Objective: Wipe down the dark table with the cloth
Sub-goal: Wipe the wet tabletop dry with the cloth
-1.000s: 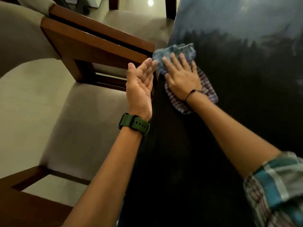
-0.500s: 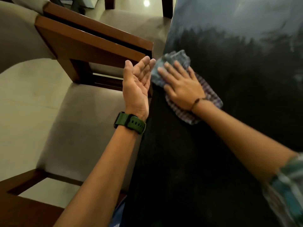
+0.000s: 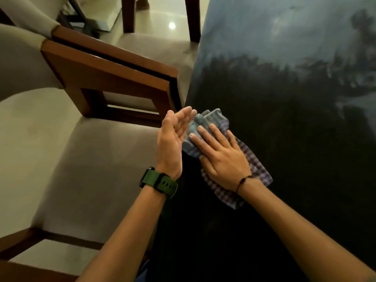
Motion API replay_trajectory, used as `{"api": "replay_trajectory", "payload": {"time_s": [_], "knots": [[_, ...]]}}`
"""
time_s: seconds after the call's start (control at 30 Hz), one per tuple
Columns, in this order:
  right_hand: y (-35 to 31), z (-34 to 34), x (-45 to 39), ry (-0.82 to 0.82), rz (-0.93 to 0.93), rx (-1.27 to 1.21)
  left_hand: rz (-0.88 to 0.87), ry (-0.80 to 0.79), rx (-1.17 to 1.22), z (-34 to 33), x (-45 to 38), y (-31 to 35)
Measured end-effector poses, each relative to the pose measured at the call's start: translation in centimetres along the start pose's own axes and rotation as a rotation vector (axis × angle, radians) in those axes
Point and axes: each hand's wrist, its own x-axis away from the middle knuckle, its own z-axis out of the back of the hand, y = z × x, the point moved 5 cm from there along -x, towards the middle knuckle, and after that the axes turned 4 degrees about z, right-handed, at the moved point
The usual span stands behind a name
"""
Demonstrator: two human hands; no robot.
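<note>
The right hand (image 3: pixel 221 161) lies flat on the cloth (image 3: pixel 255 167), fingers spread and palm down, pressing it onto the dark table (image 3: pixel 284 139) a little right of the frame's centre. It is not pinching anything, just an open palm pinning the fabric at the table's left edge.

The left hand (image 3: pixel 173 137) hangs just off that edge, open and cupped, palm turned toward the cloth. It holds nothing, and its fingertips sit right beside the bunched upper corner of the fabric. It looks ready to catch whatever gets swept off, though that is my guess.

The cloth is a soft checked rag, thin and light by the look of it, rumpled into folds at its upper end. It should slide easily on this smooth top, so I'd say a flat palm over the middle is the right hold, since gripping one corner would let the rest trail and bunch.

Its long axis runs on a diagonal, from the crumpled end at upper left, by the table edge, down to the flatter checked end at lower right, near the wrist. The fingers point the same way, toward upper left.

The upper part of the table shows a pale, hazy patch, while the nearer part reads deep black. A cushioned chair (image 3: pixel 91 169) stands at the left, close against the table's side.
</note>
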Motion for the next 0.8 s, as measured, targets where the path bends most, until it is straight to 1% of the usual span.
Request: {"api": "replay_trajectory", "payload": {"time_s": [0.07,0.2,0.27,0.3,0.33,0.4,0.47,0.5,0.57,0.63,0.67,0.73,0.8], "knots": [[3.8,0.9,-1.0,0.034,-0.158,-0.012,0.000,-0.027,-0.010,-1.3,0.1,-0.3],[12.6,2.6,-0.4,0.094,-0.563,-0.055,-0.002,-0.076,-0.059,-3.7,0.6,-0.9],[13.2,2.7,0.8,0.092,-0.656,-0.044,0.002,-0.095,-0.046,-4.6,1.1,-1.3],[12.2,2.4,1.3,0.089,-0.649,-0.016,0.011,-0.097,-0.027,-5.1,1.3,-1.5],[10.2,2.1,1.8,0.082,-0.598,-0.005,0.027,-0.097,0.001,-5.5,1.4,-1.8],[5.0,1.4,3.2,0.042,-0.390,-0.057,0.067,-0.109,0.051,-6.9,1.7,-2.6],[-0.1,0.4,5.1,-0.080,-0.167,-0.134,0.088,-0.128,0.026,-8.3,2.1,-3.1],[-1.3,0.0,6.0,-0.121,-0.105,-0.154,0.082,-0.140,-0.006,-9.1,2.3,-3.3],[-0.6,0.2,6.6,-0.094,-0.052,-0.138,0.061,-0.167,-0.040,-10.7,2.5,-3.3],[3.8,0.8,6.4,-0.015,-0.103,-0.100,0.066,-0.171,-0.011,-11.9,2.4,-3.1],[6.9,1.1,6.5,0.021,-0.185,-0.083,0.062,-0.171,-0.001,-12.5,2.4,-3.0],[14.5,2.1,8.0,0.092,-0.425,-0.049,0.038,-0.171,-0.032,-13.6,2.6,-3.0],[22.2,3.1,11.3,0.151,-0.653,0.001,0.019,-0.168,-0.074,-14.3,3.0,-3.3]]}}
